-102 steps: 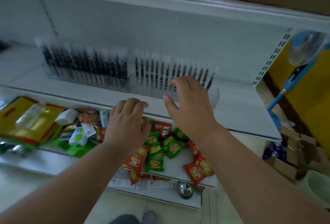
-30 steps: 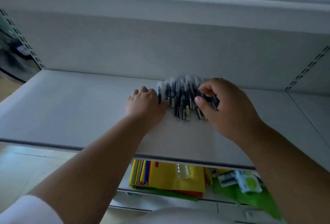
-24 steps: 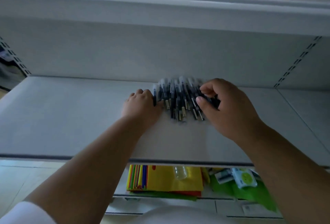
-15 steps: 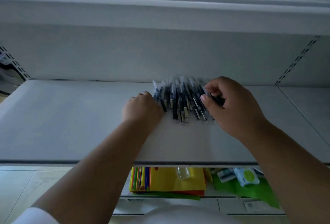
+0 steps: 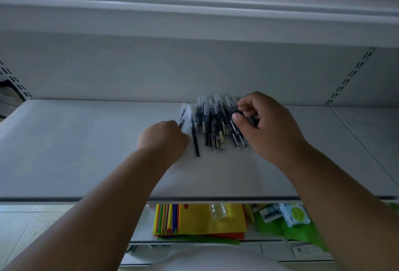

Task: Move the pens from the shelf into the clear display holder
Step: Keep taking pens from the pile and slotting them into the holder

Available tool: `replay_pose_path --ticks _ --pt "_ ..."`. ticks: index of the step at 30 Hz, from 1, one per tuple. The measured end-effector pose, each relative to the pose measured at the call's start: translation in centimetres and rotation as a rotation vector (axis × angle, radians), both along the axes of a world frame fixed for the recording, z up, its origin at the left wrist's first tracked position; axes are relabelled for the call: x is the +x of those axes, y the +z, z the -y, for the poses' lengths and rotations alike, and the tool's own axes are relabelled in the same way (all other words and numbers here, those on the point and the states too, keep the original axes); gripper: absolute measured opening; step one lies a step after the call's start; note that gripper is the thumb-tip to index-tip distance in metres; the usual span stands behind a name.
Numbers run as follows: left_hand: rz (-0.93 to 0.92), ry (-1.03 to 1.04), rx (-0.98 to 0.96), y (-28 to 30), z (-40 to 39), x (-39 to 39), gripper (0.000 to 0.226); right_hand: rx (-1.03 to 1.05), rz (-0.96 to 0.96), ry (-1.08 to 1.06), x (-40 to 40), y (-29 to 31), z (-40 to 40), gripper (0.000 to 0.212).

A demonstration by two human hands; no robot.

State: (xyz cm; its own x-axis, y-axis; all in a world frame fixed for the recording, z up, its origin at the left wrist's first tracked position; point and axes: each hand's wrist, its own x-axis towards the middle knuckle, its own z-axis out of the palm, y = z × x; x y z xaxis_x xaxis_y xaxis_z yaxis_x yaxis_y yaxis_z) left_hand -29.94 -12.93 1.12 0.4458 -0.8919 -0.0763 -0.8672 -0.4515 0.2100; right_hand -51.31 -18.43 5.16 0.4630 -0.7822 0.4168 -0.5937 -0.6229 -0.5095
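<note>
A loose pile of several black pens point(image 5: 216, 123) with clear caps lies on the white shelf point(image 5: 86, 145) near its back wall. My left hand point(image 5: 164, 139) is curled at the pile's left edge and grips a pen or two point(image 5: 183, 117) that stick up from its fingers. One more pen point(image 5: 195, 139) lies apart just right of that hand. My right hand point(image 5: 265, 128) sits on the pile's right side, thumb and forefinger pinching pens there. The clear display holder is out of view.
A lower shelf point(image 5: 140, 231) holds a stack of coloured folders point(image 5: 200, 221), a small clear bottle point(image 5: 218, 211) and green packets point(image 5: 293, 216). An upper shelf edge point(image 5: 194, 5) hangs overhead. Slotted uprights point(image 5: 349, 76) flank the back wall. Tiled floor point(image 5: 26, 227) shows at lower left.
My left hand has pulled leftward and back from the pile, drawing a couple of pens away with it. One pen now lies separate. My right hand stays on the pile's right side.
</note>
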Motion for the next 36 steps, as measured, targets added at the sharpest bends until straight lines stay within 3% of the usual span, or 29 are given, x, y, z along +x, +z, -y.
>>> replay_pose_path --ticks 7,9,12,15,23,32,36 --pt "-0.222 0.128 -0.308 -0.8 -1.1 1.5 0.022 0.053 0.001 -0.054 -0.2 -1.1 0.4 0.016" --pt "-0.501 0.163 -0.440 -0.9 -1.3 1.2 0.021 0.082 -0.011 -0.083 -0.4 -1.5 0.5 0.016" --pt "-1.067 0.203 -0.628 -0.4 -2.2 -1.4 0.022 0.115 -0.038 -0.131 -0.8 -2.0 0.9 0.016" --pt "-1.335 0.152 -0.672 0.3 -3.3 -3.7 0.028 0.139 -0.109 -0.211 -1.3 -2.6 1.6 0.016" --pt "-1.301 0.045 -0.561 0.0 -4.1 -4.9 0.027 0.253 -0.346 -0.323 -1.4 -4.3 3.3 0.038" --pt "-1.360 0.065 -0.559 -0.5 -4.2 -5.1 0.039 0.371 -0.212 -0.363 -1.6 -4.4 3.4 0.018" --pt "-1.403 0.069 -0.563 -0.4 -4.2 -5.3 0.019 0.377 -0.009 -0.338 -2.2 -3.6 1.8 0.015"
